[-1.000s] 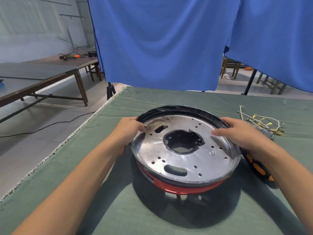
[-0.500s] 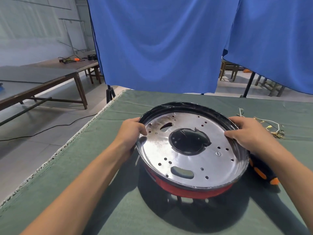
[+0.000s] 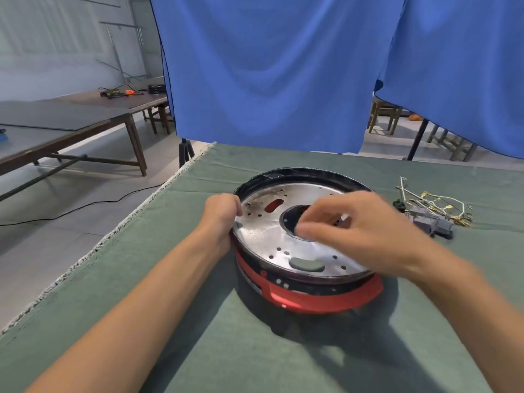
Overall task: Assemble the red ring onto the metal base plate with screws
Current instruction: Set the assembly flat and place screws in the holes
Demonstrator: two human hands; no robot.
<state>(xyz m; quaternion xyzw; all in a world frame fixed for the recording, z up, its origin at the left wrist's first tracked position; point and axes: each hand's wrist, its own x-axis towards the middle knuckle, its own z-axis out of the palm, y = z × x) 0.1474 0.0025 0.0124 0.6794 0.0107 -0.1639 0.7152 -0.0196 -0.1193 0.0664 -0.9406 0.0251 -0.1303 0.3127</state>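
Green cloth covers my surface (image 3: 170,350). One metal base plate (image 3: 263,231) sits on one red ring (image 3: 312,296). Left hand (image 3: 221,211) grips its rim; right hand (image 3: 360,231) hovers blurred, fingers loosely curled. Two blue curtains (image 3: 269,72) behind.

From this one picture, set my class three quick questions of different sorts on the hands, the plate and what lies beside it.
1. True or false: the left hand grips the plate at its rim.
2. Which hand hovers blurred over the plate's centre hole?
3. The wires lie on the cloth: (a) left of the plate, (b) right of it, (c) inside it?

Key: 1 true; 2 the right hand; 3 b.
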